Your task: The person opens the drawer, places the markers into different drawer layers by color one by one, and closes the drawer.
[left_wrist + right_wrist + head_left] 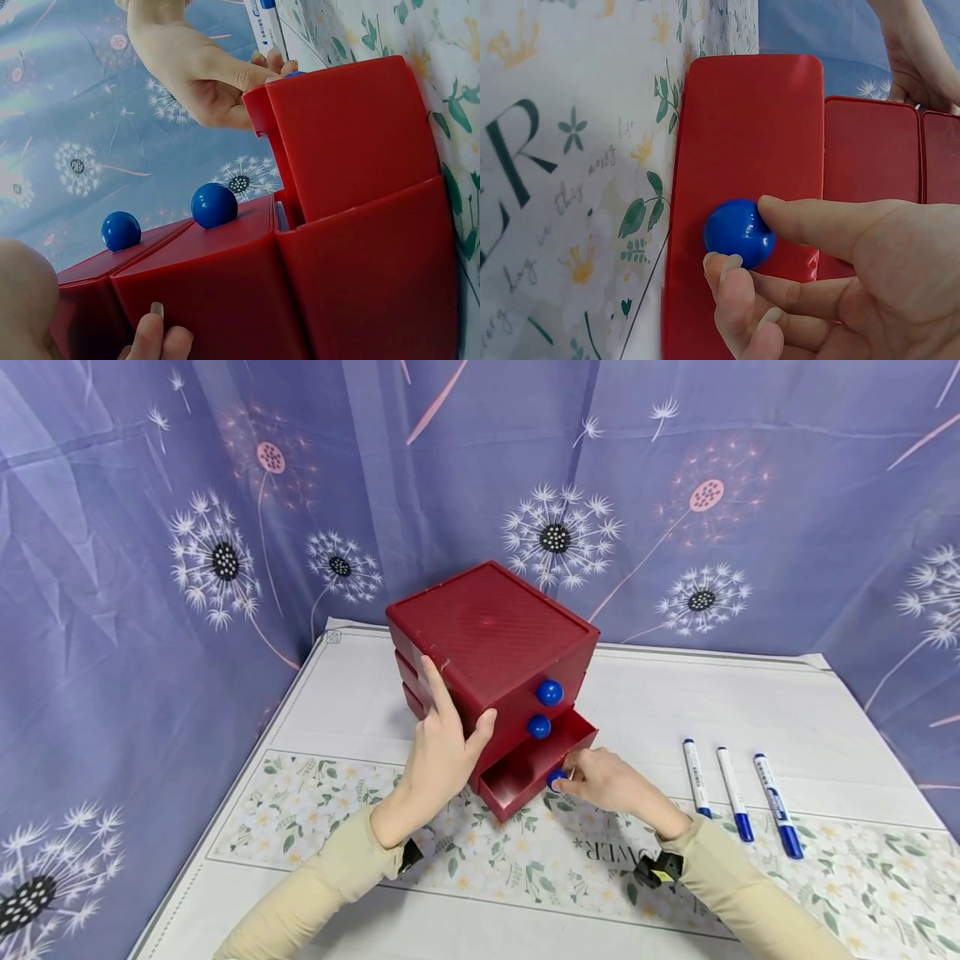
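A red chest of three stacked drawers stands on the table, turned at an angle. Its bottom drawer is pulled partway out, and the part of its inside that shows holds nothing. My right hand pinches the round blue knob of that drawer between thumb and fingers. Two more blue knobs, the top one and the middle one, sit on the closed drawers above. My left hand rests against the chest's left side and front top corner, with index finger and thumb spread.
Three white markers with blue caps lie to the right: a left one, a middle one and a thicker right one. A flowered runner crosses the white table. A blue dandelion curtain hangs behind.
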A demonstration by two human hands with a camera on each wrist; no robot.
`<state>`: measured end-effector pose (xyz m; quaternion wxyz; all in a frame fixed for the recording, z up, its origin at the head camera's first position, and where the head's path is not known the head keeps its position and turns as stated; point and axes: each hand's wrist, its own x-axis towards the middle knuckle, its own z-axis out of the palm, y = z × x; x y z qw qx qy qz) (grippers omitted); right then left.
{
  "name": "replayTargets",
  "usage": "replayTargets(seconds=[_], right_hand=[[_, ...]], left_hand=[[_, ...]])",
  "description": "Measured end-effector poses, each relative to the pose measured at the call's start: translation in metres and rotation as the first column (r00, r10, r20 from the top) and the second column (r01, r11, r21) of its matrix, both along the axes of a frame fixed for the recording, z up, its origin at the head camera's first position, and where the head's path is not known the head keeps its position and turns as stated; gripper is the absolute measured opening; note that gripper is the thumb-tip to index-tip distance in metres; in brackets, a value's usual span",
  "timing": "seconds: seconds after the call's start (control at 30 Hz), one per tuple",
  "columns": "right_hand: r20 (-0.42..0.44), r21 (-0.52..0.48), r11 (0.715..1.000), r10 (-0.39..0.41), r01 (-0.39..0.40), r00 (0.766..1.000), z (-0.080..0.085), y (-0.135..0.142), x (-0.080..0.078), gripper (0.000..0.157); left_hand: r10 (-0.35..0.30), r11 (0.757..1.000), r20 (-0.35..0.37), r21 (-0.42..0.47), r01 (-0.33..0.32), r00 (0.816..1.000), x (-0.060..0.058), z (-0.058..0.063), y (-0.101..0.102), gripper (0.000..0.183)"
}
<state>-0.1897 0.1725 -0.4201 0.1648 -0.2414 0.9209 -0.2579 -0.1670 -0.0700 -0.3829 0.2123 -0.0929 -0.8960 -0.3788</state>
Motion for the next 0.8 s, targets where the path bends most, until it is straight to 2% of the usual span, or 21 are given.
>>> replayTargets(seconds=[0.4,0.8], right_hand=[[-0.012,-0.004,1.000,-0.001,0.001,1.000,-0.0006,0.0031,0.0040,0.013],[-0.025,0.018,1.000,-0.001,0.002,1.000,-0.0001,0.0049,0.0073,0.010]], left_hand=[[0.005,1.000,0.011,0.003,-0.005,1.000,-0.0004,0.0000,-0.0001,0.100],[0.005,1.000,-0.012,-0.003,-0.005,1.000,-0.0006,-0.0004,0.0005,0.100]])
